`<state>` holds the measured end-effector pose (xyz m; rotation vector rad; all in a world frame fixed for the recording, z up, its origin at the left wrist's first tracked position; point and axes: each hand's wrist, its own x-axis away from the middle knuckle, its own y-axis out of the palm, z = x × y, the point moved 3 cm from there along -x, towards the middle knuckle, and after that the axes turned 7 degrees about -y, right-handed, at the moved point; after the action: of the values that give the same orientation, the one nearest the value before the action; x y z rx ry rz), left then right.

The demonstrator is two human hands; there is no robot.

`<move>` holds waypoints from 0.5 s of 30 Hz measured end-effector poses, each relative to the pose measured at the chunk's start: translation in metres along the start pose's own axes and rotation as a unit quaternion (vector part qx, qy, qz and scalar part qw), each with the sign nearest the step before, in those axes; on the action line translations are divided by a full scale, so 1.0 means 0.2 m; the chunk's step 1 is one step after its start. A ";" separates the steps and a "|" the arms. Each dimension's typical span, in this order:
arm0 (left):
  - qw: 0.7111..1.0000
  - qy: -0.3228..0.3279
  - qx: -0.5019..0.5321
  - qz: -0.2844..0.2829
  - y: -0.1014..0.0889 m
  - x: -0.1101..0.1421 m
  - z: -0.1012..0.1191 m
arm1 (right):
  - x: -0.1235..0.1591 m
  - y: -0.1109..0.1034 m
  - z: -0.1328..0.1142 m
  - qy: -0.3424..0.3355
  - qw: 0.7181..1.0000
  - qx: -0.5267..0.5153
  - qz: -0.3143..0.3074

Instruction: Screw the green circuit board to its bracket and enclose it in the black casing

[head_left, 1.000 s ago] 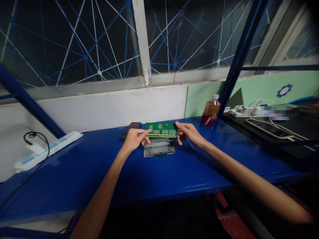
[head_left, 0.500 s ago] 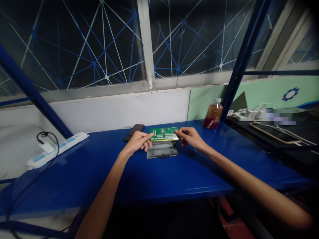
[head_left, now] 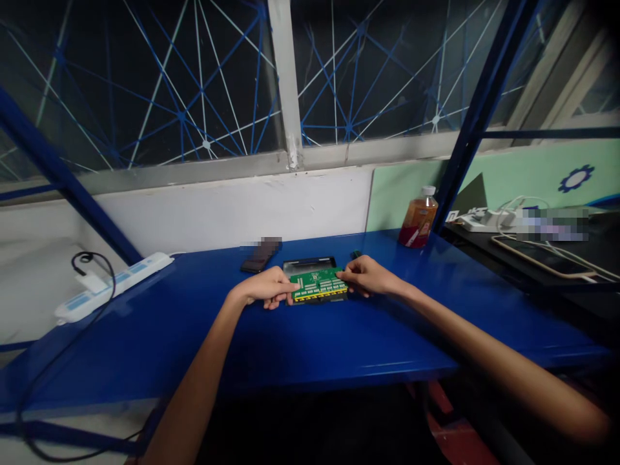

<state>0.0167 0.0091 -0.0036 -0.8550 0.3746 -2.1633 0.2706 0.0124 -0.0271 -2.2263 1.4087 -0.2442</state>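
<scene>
Glossy blue tabletop (head_left: 339, 349), rectangular green board (head_left: 317, 283)

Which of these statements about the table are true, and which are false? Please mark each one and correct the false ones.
1. The left hand and the right hand both hold the green circuit board. True.
2. The bottle has no cap. False: a white cap is on it.
3. The dark phone lies on the blue table. True.
4. The white power strip is to the right of both hands. False: it is to their left.
5. A dark, flat part lies just beyond the circuit board. True.
</scene>
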 end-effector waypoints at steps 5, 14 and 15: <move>0.999 -0.024 0.001 -0.022 0.00 -0.03 -0.05 | 0.01 0.04 -0.01 0.033 0.999 0.008 -0.035; 0.999 -0.017 0.007 -0.038 0.00 -0.03 -0.05 | 0.02 0.04 -0.01 0.036 0.996 0.047 -0.068; 0.999 -0.018 0.006 -0.038 0.00 -0.03 -0.05 | 0.02 0.04 -0.01 0.037 0.996 0.049 -0.070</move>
<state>0.0130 0.0137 -0.0137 -0.9141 0.3161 -2.2140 0.2658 0.0051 -0.0292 -2.2574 1.2511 -0.4396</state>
